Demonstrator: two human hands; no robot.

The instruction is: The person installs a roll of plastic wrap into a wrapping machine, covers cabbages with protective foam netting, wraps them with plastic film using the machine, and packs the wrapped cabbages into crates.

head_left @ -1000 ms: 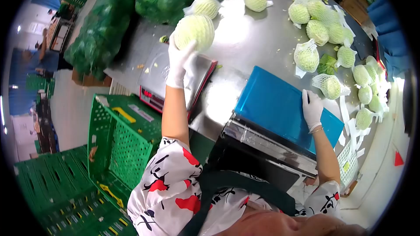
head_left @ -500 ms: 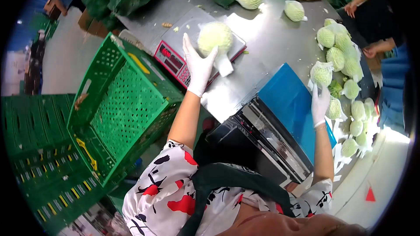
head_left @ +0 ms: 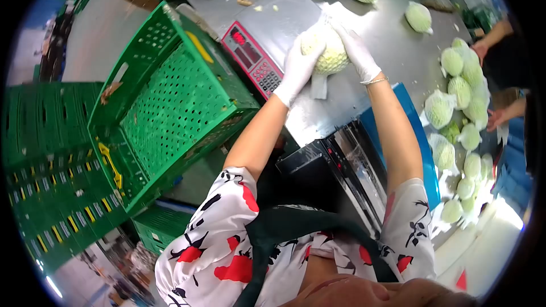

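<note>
A netted cabbage (head_left: 332, 57) is held at the right-hand side of the red-edged scale (head_left: 245, 51); whether its weight is borne by the scale's pan cannot be told. It is gripped from both sides: the fingers of the gloved left hand (head_left: 298, 71) are curled round its left side, and those of the gloved right hand (head_left: 358, 51) are laid along its right and top. The step in hand is judged to be two-handed handling of the cabbage and its net. For any next move, even pressure and a clear net tail are called for, since the round head could roll. To the left of the scale a green crate (head_left: 176, 102) is seen; to its right, a blue panel (head_left: 418, 142) and more netted cabbages (head_left: 441, 108) on the tabletop (head_left: 392, 51).
</note>
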